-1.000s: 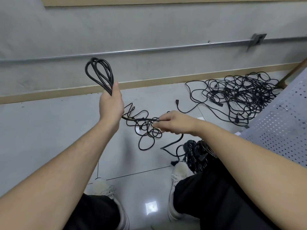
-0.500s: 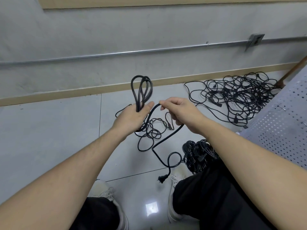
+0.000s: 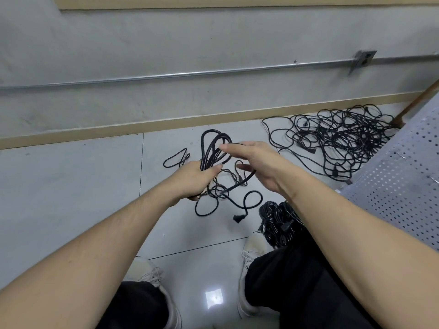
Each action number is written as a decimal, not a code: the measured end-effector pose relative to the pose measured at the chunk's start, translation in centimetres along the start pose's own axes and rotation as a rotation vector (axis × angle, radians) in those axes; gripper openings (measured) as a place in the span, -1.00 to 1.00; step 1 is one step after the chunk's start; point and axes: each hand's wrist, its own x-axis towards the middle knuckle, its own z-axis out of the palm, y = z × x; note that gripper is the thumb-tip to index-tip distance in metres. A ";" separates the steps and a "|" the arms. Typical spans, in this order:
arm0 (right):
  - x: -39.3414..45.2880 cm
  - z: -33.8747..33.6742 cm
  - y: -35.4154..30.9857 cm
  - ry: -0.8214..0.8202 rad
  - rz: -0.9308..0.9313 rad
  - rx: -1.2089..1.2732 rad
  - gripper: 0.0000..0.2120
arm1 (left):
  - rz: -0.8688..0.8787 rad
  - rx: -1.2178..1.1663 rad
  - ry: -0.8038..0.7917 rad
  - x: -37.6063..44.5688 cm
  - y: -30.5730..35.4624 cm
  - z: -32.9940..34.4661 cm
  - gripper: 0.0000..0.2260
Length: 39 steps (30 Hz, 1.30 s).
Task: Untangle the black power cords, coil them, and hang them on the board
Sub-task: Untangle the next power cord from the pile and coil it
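My left hand (image 3: 193,179) grips a partly wound black cord coil (image 3: 213,148), whose loops stand up above the fist. My right hand (image 3: 256,165) is just right of it, fingers reaching over the loops, with the cord's free length passing under the palm. That free length (image 3: 237,200) trails down to the floor in loose curls and ends in a plug (image 3: 237,218). A big tangle of black cords (image 3: 339,138) lies on the floor at the back right. The grey perforated board (image 3: 401,186) leans at the right edge.
A bundle of coiled black cords (image 3: 276,222) lies by my right shoe (image 3: 249,257). My left shoe (image 3: 152,281) and black trousers fill the bottom. A grey wall with a metal conduit (image 3: 190,74) and a tan skirting runs across the back. The floor is pale tile.
My left hand has swung the coil from the upper left toward the middle and lower. My right hand has lifted the free cord up to the loops, laying on another turn.
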 end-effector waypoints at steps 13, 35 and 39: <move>-0.8 -0.2 -0.3 0.176 -0.176 -0.183 -0.47 | 0.140 0.020 -0.359 -1.8 0.4 -1.4 -0.50; 0.0 -1.0 -1.2 0.102 -0.072 0.609 -0.83 | 0.200 -0.458 -0.375 -2.6 2.1 2.7 -0.64; 0.2 -0.8 -0.6 0.030 0.034 0.567 -0.46 | 0.148 -0.592 -0.231 -2.2 1.6 2.7 -0.54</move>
